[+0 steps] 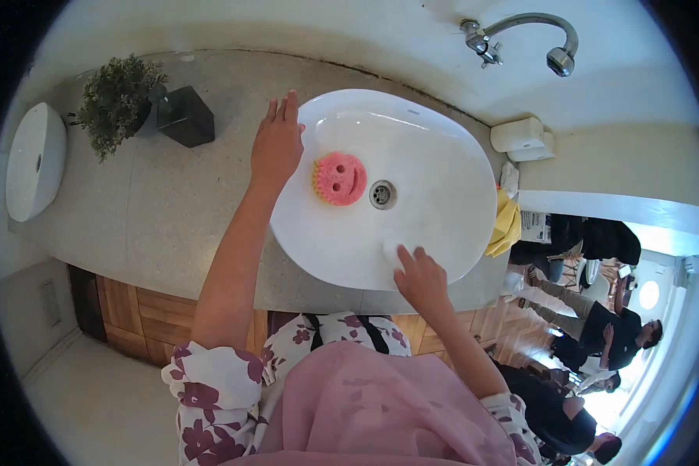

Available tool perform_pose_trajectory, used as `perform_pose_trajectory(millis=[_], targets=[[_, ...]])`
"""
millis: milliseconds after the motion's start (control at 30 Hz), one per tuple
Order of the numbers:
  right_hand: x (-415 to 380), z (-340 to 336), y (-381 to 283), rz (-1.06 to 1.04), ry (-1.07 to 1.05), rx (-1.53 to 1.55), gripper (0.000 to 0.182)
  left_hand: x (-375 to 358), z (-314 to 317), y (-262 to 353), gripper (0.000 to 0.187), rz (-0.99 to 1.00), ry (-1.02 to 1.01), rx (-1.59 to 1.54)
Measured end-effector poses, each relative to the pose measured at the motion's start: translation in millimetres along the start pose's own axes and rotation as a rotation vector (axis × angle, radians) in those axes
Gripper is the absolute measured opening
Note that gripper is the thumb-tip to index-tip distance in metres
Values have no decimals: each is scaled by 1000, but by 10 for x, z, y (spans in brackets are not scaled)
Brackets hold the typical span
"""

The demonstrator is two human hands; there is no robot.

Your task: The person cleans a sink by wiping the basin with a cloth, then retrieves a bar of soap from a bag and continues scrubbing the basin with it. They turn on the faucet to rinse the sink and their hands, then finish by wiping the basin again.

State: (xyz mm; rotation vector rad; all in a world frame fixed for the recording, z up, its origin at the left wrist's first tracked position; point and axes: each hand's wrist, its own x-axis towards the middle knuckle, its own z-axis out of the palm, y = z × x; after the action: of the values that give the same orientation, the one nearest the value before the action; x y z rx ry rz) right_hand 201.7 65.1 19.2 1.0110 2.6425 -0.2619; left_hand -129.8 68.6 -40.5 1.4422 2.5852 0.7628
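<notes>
My left hand (278,147) rests on the left rim of a white oval sink (458,147), its fingers stretched out and holding nothing. My right hand (422,281) reaches over the near edge into the basin. Its fingers are closed on a small white piece (391,248), which is hard to make out against the white bowl. A pink round sponge (340,179) with a smiley face and a yellow edge lies in the basin, left of the metal drain (382,195).
A chrome tap (532,27) juts from the wall behind the sink. To the left stand a dark square dispenser (186,116), a potted plant (123,97) and another white basin (36,161). Paper rolls (518,136) and a yellow cloth (505,224) lie right; several people are beyond.
</notes>
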Motion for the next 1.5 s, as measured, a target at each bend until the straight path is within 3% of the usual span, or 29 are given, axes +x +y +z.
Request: perform_pose_trajectory(millis=[67, 100, 167, 233, 300, 400, 533, 633, 733, 800, 1000, 1100, 1133, 1200, 1300, 1400, 1500], targets=[[394, 237, 36, 3, 236, -29, 43, -4, 8, 12, 58, 1, 6, 4], [500, 203, 43, -1, 240, -27, 43, -4, 13, 0, 58, 2, 14, 11], [609, 142, 30, 39, 133, 17, 44, -7, 60, -59, 58, 14, 24, 17], [372, 140, 89, 22, 189, 39, 42, 20, 73, -27, 58, 32, 34, 8], [72, -35, 93, -13, 5, 71, 42, 0, 41, -30, 59, 10, 11, -8], [-83, -200, 46, -41, -45, 14, 41, -2, 50, -36, 59, 34, 34, 10], [493, 164, 78, 7, 186, -45, 41, 8, 20, -7, 59, 28, 35, 18], [527, 155, 84, 72, 146, 31, 43, -26, 1, 8, 59, 23, 11, 5], [135, -34, 121, -34, 66, 18, 42, -4, 17, 3, 59, -13, 7, -4], [-68, -288, 25, -35, -124, 15, 37, -2, 19, -11, 59, 40, 35, 6], [644, 81, 55, 44, 96, -17, 39, -5, -6, 9, 59, 7, 7, 0], [479, 101, 133, -32, 133, 31, 39, -7, 9, 2, 59, 10, 5, 4], [349, -15, 156, -31, 135, 24, 39, 9, -7, 35, 59, 11, 9, -2], [35, -303, 138, -71, -132, 105, 37, -17, -45, 44, 60, -5, -4, 3], [-13, -381, 109, -21, -205, 106, 37, -8, -6, 26, 60, -5, -5, 14], [441, -34, 76, 0, -17, 129, 38, -2, -3, 21, 59, -13, -10, 22], [534, -97, 61, 51, -59, 194, 38, -8, -9, 21, 59, -18, -16, 14]])
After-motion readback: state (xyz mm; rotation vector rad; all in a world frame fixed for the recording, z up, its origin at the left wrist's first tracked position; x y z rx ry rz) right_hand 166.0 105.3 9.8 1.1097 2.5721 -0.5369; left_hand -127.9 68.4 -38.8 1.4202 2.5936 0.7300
